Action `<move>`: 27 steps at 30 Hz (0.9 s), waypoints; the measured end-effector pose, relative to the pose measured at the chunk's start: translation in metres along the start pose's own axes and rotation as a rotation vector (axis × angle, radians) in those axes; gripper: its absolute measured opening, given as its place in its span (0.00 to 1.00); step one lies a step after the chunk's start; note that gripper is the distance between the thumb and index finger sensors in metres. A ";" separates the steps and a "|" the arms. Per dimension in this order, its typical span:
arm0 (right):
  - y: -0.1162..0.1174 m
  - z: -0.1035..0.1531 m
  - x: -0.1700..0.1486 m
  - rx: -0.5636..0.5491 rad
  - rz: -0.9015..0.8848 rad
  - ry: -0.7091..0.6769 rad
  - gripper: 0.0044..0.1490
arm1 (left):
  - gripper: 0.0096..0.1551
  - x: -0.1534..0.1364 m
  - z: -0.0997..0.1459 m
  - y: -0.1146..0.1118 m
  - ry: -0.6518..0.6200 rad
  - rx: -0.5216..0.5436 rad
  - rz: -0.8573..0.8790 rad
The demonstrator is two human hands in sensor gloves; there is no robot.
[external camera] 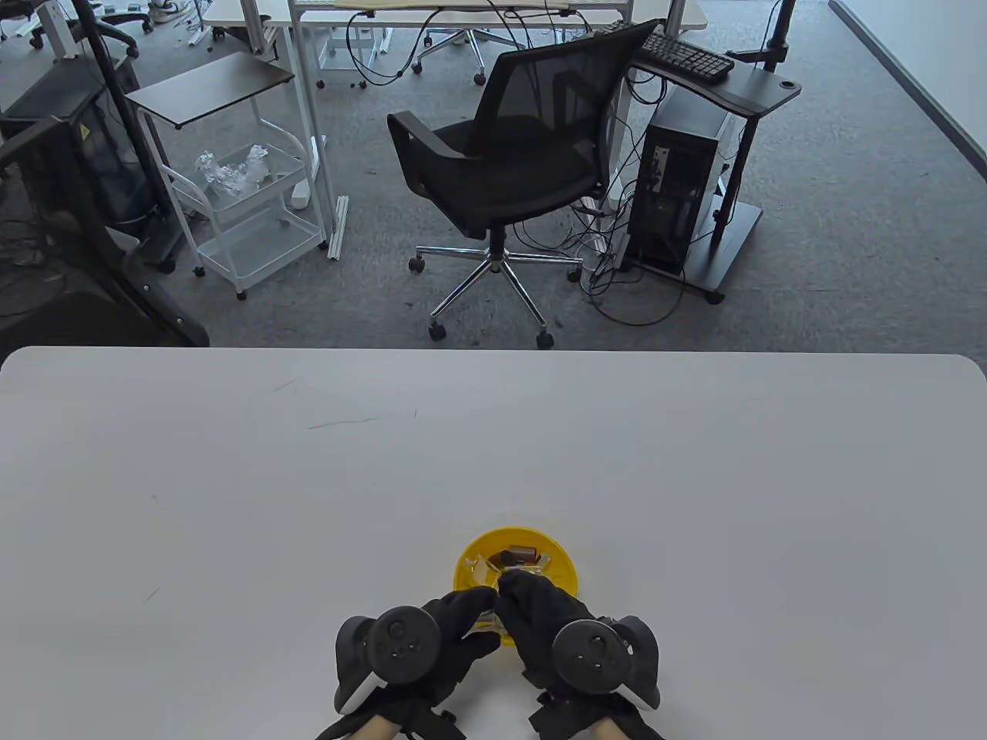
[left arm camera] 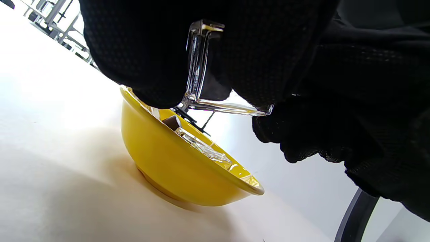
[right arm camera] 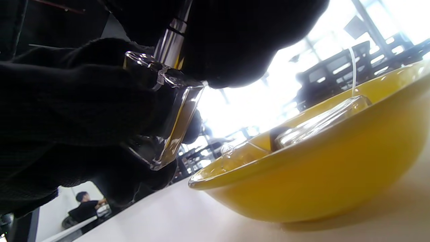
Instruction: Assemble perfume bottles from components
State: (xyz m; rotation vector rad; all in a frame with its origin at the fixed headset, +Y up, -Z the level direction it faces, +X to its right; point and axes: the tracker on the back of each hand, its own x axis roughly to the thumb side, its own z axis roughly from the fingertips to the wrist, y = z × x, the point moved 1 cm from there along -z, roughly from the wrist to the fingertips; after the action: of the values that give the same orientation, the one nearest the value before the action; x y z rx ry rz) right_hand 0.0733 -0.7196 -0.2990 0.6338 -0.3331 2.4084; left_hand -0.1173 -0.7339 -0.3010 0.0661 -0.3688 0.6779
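My left hand grips a clear glass bottle above the yellow bowl; my right hand pinches its silver sprayer on. More parts wait in the bowl.

Clear, glossy glass on the perfume bottle, with a shiny metal spray collar at its neck. Both gloves are matt black knitted cloth with a fine weave. The yellow bowl looks smooth and glossy; the white tabletop matt.
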 end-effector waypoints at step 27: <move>0.000 -0.001 0.002 0.115 0.072 -0.002 0.29 | 0.32 -0.002 0.000 0.004 -0.011 0.022 -0.023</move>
State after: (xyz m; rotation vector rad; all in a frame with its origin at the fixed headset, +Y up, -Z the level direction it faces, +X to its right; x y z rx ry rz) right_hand 0.0717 -0.7184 -0.2991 0.6862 -0.2236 2.5098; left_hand -0.1208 -0.7319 -0.3022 0.0947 -0.3707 0.6586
